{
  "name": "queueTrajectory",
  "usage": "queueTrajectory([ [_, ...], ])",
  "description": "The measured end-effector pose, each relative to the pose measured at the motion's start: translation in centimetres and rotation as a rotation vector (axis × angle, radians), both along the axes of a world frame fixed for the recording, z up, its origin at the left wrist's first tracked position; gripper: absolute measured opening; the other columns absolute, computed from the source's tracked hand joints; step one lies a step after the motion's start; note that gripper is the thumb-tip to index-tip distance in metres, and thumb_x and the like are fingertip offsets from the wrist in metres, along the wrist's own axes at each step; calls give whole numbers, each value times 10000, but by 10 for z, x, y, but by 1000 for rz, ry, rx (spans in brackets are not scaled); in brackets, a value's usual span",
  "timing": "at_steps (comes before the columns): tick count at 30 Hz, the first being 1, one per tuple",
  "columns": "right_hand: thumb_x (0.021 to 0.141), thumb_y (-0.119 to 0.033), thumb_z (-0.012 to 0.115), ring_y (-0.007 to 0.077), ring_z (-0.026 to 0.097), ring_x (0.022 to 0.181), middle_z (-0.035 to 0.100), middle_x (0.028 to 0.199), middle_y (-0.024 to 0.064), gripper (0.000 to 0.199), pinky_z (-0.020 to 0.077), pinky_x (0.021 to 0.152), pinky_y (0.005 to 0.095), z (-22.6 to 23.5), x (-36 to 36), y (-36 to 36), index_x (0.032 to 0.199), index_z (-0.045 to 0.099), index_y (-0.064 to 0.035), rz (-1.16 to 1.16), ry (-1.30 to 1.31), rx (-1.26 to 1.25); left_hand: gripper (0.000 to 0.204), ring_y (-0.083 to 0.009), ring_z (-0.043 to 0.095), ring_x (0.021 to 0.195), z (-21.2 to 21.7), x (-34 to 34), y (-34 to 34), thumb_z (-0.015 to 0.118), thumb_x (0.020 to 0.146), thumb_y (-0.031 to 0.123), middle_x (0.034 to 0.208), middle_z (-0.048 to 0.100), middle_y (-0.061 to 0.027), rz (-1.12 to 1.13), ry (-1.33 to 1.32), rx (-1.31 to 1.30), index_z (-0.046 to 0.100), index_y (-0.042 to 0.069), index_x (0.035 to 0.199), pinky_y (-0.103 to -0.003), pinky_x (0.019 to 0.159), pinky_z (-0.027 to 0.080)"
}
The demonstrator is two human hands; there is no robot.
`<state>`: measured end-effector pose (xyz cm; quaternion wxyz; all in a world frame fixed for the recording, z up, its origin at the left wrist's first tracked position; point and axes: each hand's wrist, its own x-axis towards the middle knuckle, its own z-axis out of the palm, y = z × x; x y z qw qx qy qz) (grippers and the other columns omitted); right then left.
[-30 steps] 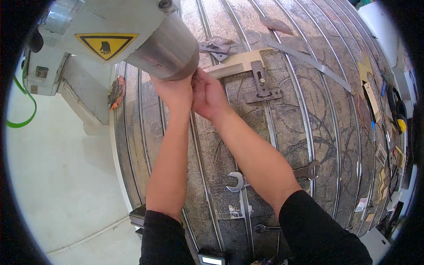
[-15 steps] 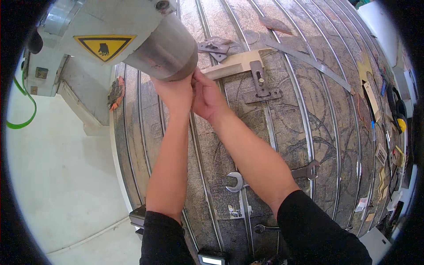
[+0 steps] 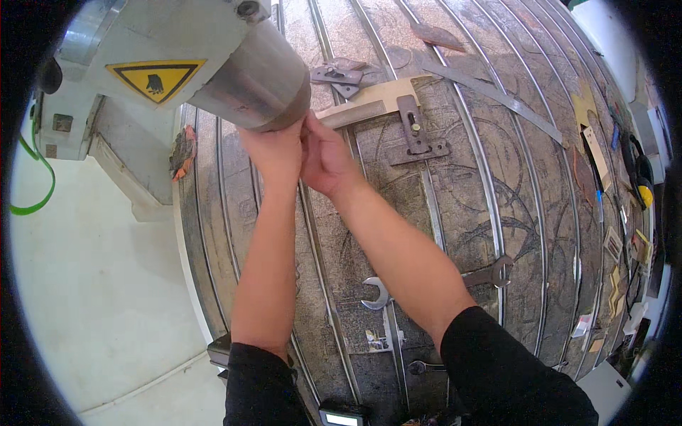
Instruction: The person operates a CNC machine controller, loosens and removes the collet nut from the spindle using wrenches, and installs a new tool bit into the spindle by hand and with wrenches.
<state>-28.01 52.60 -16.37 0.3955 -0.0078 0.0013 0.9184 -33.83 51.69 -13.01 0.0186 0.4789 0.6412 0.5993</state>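
The grey metal spindle head [image 3: 249, 78] of a machine hangs at the upper left, with a yellow warning sign on its housing. My left hand [image 3: 273, 153] is raised against its lower end, and the spindle hides those fingers. Close beside it, my right hand [image 3: 328, 162] has its fingers curled inward and its thumb up near the spindle's rim. Whatever lies between the hands is hidden. Just right of my hands, a flat metal bar [image 3: 355, 113] lies along a tan plate [image 3: 399, 91], with a dark slotted clamp [image 3: 414, 128] at the plate's end.
Beneath is a worn slotted machine table [image 3: 455, 206]. A long steel ruler [image 3: 497, 96] lies at the upper right. An open-ended wrench [image 3: 376, 293] passes under my right forearm; a smaller wrench [image 3: 419, 367] is nearer. Loose metal plates [image 3: 339, 74] sit behind the bar.
The whole view has shifted slightly, so the spindle and hands appear a little farther left. Both hands stay at the spindle's lower end.
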Motion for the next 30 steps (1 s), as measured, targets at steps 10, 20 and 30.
queueTrajectory([
  [10,903,-463,340,174,516,848,581,896,30,415,401,743,359,4,-6,23,959,533,-100,38,-553,56,319,-179,589,781,-5,-18,-11,661,696,-15,889,604,-120,-222,-207,-36,500,-48,969,-273,693,462],
  [20,905,-184,345,180,534,864,573,940,33,238,422,743,345,-7,3,-1,1047,517,-100,-40,-54,-58,313,-182,585,758,11,12,-5,702,688,66,888,623,-100,36,-53,-132,562,-48,943,-271,665,452],
  [30,896,-136,422,180,531,722,556,850,73,193,410,579,348,3,-3,-7,1065,475,-61,-121,-90,-261,279,-172,602,619,1,19,0,698,679,26,833,619,-127,-8,-10,7,558,-87,892,-256,496,488],
])
